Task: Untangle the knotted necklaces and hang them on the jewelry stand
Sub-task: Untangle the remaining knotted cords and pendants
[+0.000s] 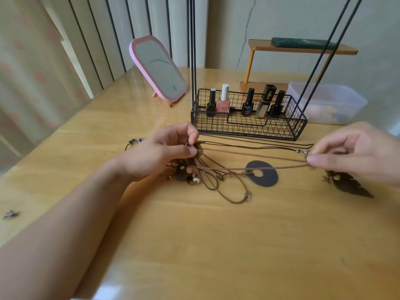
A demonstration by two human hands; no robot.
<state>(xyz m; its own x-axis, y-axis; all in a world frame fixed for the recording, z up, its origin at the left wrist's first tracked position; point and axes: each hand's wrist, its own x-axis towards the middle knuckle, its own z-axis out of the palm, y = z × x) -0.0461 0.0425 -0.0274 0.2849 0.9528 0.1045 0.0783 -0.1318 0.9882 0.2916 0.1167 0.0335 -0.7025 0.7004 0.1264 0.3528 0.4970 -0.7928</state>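
The left forearm reaches in from 7 o'clock across the wooden table (216, 245), and the left hand (160, 152) pinches the knotted necklaces (194, 169) between thumb and curled fingers at the scene's centre. From that bundle a pale brown cord (249, 154) runs taut toward 3 o'clock, where the right hand (355, 154) pinches its far end beside a small metal clasp (302, 151). Looser loops, beads and a dark ring pendant (265, 173) trail toward 5 o'clock; a dark leaf pendant (350, 185) lies under the right hand. The cords look light, soft and limp, likely to snag on each other, so holding close to the knot and drawing one strand at a time seems wisest. At 12 o'clock stands the jewelry stand (249, 126), a black wire basket of nail polish bottles (223, 100) with thin uprights, nothing hung yet.
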